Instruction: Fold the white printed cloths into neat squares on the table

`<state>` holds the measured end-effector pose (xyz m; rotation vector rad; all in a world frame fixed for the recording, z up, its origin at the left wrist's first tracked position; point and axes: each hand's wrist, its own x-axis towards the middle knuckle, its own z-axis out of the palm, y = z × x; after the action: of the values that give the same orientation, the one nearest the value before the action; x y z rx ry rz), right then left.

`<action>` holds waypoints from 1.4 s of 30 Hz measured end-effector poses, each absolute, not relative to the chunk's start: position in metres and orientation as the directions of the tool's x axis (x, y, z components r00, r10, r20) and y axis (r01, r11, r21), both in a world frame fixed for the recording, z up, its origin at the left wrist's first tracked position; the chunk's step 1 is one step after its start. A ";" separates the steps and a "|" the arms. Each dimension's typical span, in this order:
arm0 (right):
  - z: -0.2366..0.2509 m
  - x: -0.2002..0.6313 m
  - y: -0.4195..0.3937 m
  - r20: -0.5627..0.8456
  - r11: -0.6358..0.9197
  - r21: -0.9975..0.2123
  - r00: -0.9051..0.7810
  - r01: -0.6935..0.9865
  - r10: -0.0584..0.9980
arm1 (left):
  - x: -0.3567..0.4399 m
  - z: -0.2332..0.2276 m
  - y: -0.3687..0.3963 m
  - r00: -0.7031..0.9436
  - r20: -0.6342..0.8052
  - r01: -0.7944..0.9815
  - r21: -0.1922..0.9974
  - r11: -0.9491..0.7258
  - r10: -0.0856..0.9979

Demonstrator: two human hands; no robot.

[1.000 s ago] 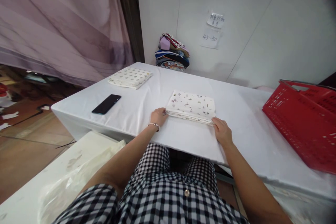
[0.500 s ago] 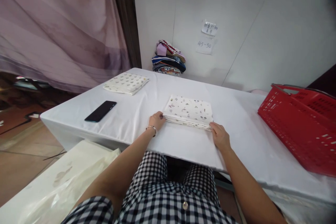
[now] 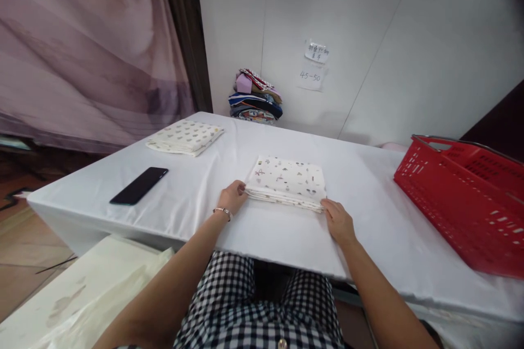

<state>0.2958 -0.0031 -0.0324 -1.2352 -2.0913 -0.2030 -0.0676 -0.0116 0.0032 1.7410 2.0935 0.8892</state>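
Listing near to far, from the wearer's lap outward:

Checked garment [image 3: 262,316], black and white, on the wearer; one button at the lower edge of the view.

Pale sheet or bag [image 3: 82,294], low left beside the worktop; material hard to tell at this angle.

Left hand [image 3: 231,197], thin bracelet [image 3: 223,210] on the wrist; fingers curled against the left edge of the folded cloth, appearing to pinch its layers, though the tips are hidden.

Right hand [image 3: 336,221], palm down on the worktop, fingers closed on the cloth's near right corner.

Folded cloth [image 3: 286,181], white with small scattered motifs, several layers thick, lying flat and square near the front middle of the worktop [image 3: 368,185], between both hands. Judged state: folding looks complete, edges aligned; what seems left is squaring it off or moving it elsewhere.

Black phone [image 3: 139,185], face down or screen dark, flat on the left part of the worktop, well apart from the cloth.

Red basket [image 3: 462,202], slotted plastic with a grey handle, on the right part of the worktop.

Second folded cloth [image 3: 185,137], pale with dotted print, at the far left corner.

Stack of coloured fabrics [image 3: 256,96], against the wall at the far edge.

Two paper notes [image 3: 313,64], handwritten, stuck on the white wall; purple curtain [image 3: 90,49] hanging at left
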 end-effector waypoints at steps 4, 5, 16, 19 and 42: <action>-0.033 0.296 -0.003 0.627 0.546 -0.222 -0.310 0.808 0.714 | -0.068 0.000 -0.016 -0.029 0.365 0.881 0.450 -0.149 0.930; -0.033 0.296 -0.003 0.630 0.548 -0.219 -0.312 0.807 0.711 | -0.069 0.000 -0.016 0.030 0.367 0.906 0.384 -0.180 0.930; -0.034 0.295 -0.003 0.656 0.545 -0.192 -0.307 0.816 0.690 | -0.073 0.006 -0.018 0.029 0.209 0.942 0.321 -0.096 0.977; -0.034 0.295 -0.003 0.661 0.544 -0.202 -0.296 0.814 0.690 | -0.061 0.017 -0.019 -0.005 0.272 0.929 0.357 -0.097 0.962; -0.033 0.292 -0.003 0.696 0.573 -0.239 -0.274 0.784 0.664 | -0.036 0.006 -0.008 0.252 0.384 0.927 0.166 -0.335 0.888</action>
<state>0.2922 -0.0030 -0.0332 -1.1558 -2.0148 -0.1929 -0.0358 -0.0077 0.0057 2.5582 1.8611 0.6778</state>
